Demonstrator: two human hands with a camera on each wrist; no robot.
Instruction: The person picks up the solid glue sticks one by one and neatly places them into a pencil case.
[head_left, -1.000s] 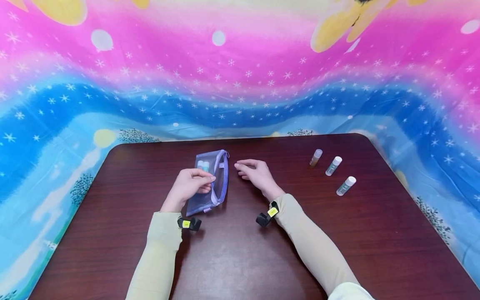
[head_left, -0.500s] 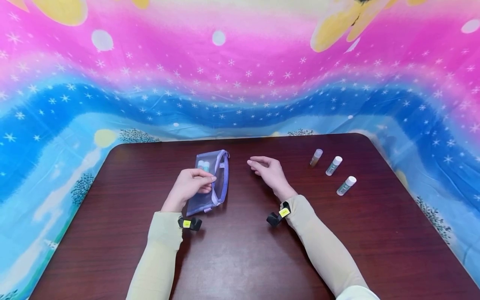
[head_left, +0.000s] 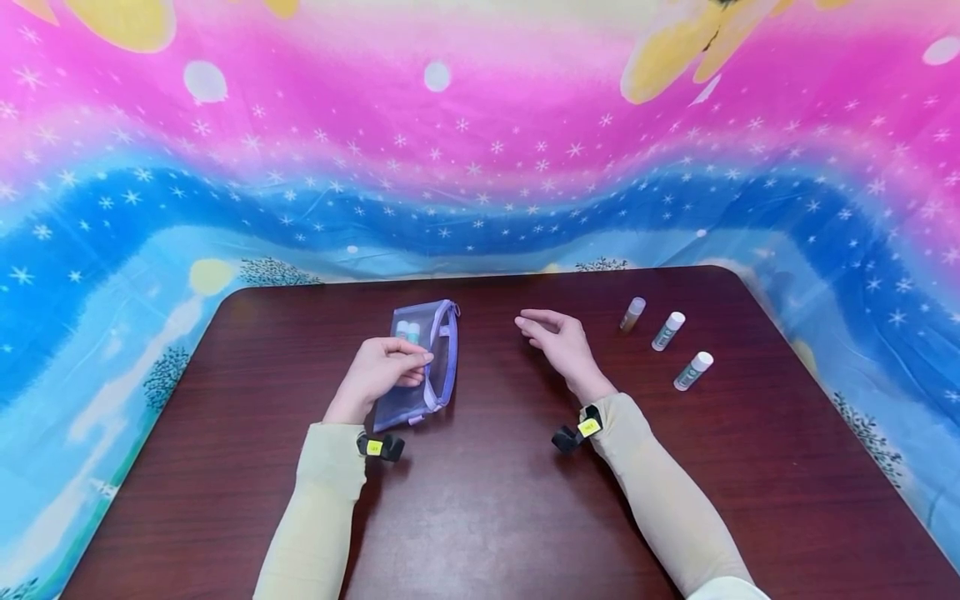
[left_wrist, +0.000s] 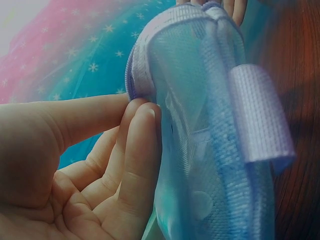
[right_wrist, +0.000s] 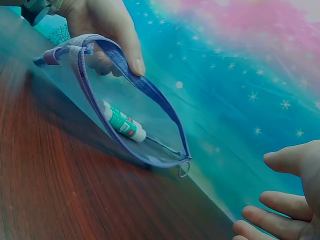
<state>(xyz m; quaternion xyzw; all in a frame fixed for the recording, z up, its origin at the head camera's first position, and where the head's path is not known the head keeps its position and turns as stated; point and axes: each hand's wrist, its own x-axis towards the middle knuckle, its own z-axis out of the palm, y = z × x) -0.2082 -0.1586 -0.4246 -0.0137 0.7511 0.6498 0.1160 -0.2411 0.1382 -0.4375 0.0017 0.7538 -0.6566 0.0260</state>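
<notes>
A purple mesh zipper pouch (head_left: 405, 404) lies on the table with its mouth gaping to the right. My left hand (head_left: 381, 371) pinches the near edge of that mouth between thumb and fingers, as the left wrist view shows close up. Through the mesh show the white tops of two glue sticks (head_left: 408, 331); the right wrist view looks in at a green-labelled glue stick (right_wrist: 122, 125). To the right of the pouch, my right hand (head_left: 557, 343) hovers over the table, holding nothing, its fingers relaxed and thumb apart.
Three tubes stand at the right of the table: a brownish glue stick (head_left: 632, 316) with a clear cap, and two white-capped glue sticks (head_left: 667, 332) with green labels. A patterned cloth (head_left: 480, 167) hangs behind the dark wooden table (head_left: 465, 517).
My right hand has drawn away from the pouch, moving right toward the standing glue sticks. The left hand and the pouch have stayed in place.
</notes>
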